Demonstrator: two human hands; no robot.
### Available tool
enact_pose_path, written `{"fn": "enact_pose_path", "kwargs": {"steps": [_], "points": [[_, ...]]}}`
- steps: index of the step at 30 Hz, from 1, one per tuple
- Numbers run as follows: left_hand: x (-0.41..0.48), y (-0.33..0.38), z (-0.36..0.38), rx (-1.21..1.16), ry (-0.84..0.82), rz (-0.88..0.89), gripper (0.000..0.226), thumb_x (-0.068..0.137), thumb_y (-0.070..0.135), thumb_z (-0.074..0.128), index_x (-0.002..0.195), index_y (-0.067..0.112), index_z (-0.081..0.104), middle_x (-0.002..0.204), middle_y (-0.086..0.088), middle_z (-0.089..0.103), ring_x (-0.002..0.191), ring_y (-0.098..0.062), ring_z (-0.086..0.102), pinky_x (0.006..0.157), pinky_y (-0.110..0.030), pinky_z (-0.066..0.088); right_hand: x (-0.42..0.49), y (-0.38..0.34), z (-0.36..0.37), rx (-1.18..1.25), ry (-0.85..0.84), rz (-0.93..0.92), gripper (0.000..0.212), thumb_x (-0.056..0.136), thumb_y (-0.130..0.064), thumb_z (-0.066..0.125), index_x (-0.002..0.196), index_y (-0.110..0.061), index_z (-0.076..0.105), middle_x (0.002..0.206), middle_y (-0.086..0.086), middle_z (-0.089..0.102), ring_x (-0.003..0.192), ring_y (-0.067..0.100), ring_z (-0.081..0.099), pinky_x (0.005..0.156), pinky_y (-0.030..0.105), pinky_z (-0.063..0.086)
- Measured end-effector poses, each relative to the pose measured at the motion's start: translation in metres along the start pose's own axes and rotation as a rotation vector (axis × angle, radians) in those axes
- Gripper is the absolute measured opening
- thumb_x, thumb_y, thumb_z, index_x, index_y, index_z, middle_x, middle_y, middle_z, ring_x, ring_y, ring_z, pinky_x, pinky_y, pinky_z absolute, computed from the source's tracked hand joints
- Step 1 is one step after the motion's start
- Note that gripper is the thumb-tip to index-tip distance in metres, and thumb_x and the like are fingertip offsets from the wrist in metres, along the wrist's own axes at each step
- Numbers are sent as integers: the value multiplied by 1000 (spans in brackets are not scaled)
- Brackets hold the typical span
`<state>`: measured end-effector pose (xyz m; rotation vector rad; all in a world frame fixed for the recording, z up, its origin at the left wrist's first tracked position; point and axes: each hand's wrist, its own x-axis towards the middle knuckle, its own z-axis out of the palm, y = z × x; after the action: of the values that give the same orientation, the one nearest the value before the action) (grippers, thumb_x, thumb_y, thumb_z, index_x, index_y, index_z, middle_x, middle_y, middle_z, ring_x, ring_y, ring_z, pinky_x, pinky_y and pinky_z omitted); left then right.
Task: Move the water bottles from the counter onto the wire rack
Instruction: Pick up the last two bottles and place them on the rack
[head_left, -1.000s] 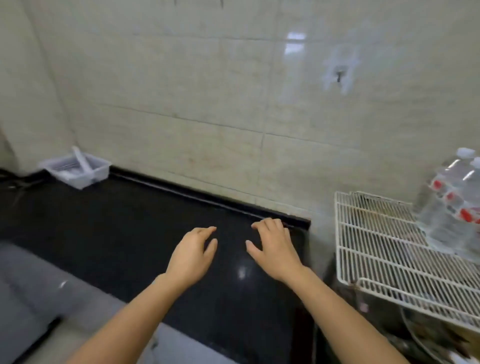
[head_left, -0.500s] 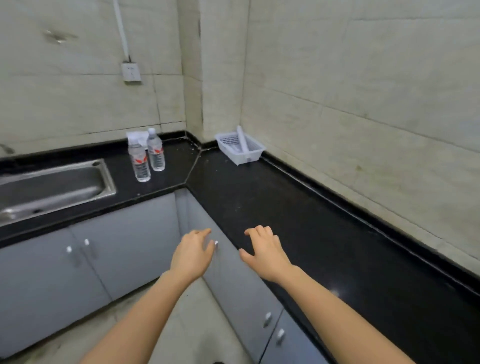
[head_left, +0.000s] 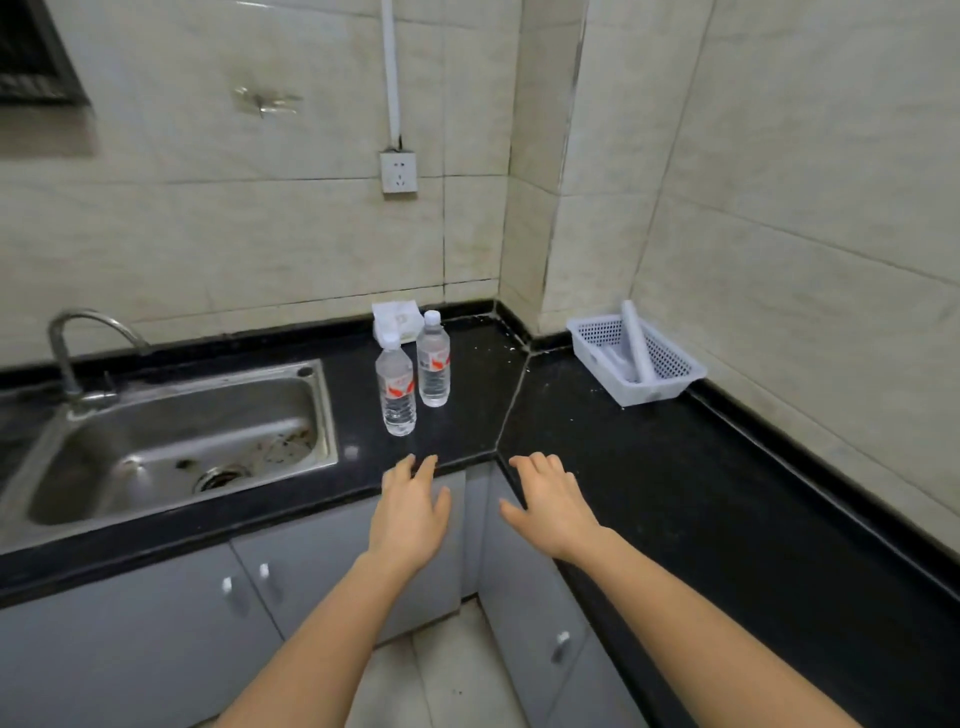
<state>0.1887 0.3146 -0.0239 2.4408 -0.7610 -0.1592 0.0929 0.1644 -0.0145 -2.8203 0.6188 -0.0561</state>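
Observation:
Two clear water bottles with red-and-white labels stand upright on the black counter (head_left: 649, 467), right of the sink. The nearer bottle (head_left: 396, 387) is slightly left of the farther bottle (head_left: 433, 359). My left hand (head_left: 410, 512) hovers open, palm down, at the counter's front edge, just below the nearer bottle and apart from it. My right hand (head_left: 550, 501) is open too, fingers spread, over the counter's inner corner edge. Neither hand holds anything. The wire rack is out of view.
A steel sink (head_left: 176, 441) with a faucet (head_left: 70, 345) lies to the left. A white packet (head_left: 397, 319) leans on the wall behind the bottles. A white perforated basket (head_left: 636, 358) holding a white tube sits at the right wall. Grey cabinets (head_left: 156, 634) run below.
The view has swung left from the wire rack to the counter corner and moved closer. The bottles and sink now fill the middle. Both hands stay open and empty.

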Motion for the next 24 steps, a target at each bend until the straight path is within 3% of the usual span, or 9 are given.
{"fn": "enact_pose_path", "kwargs": {"steps": [6,12,16,20,22,24], "points": [[100,-28,-14,-14,40,3,56,95,29,45,147,17,27,154,-10,27,141,-27,21,109,-40,34,112,-18,7,-25,-32,6,63,95,-39,48,148,-11,27,142,7,40,129,26,35,103,39,34],[204,-64,-28,25,66,22,65,95,29,46,151,17,14,158,-12,14,146,-28,8,116,-38,21,225,-36,13,-2,-14,66,71,93,-39,52,150,-12,20,141,9,41,129,27,37,106,42,35],[270,-81,-34,75,86,35,68,93,38,48,150,21,14,158,-11,16,145,-30,10,117,-40,17,298,-46,10,26,7,102,74,92,-37,55,151,-16,16,140,9,42,128,26,39,105,41,36],[314,-90,-32,180,77,99,62,89,41,55,145,22,35,151,-13,35,139,-34,25,108,-46,33,363,-49,5,-16,68,112,78,94,-35,54,154,-19,5,143,10,39,130,27,38,105,43,37],[328,-95,-28,243,87,130,52,87,39,59,135,20,50,137,-9,54,132,-34,37,102,-49,38,392,-50,1,-63,82,97,78,95,-33,52,154,-22,3,146,10,35,132,27,36,105,44,36],[337,-96,-28,255,88,143,47,88,37,59,132,20,54,123,-4,64,128,-31,42,99,-47,38,412,-51,0,-126,55,65,72,97,-31,50,154,-22,8,149,8,34,135,28,33,108,47,34]]}}
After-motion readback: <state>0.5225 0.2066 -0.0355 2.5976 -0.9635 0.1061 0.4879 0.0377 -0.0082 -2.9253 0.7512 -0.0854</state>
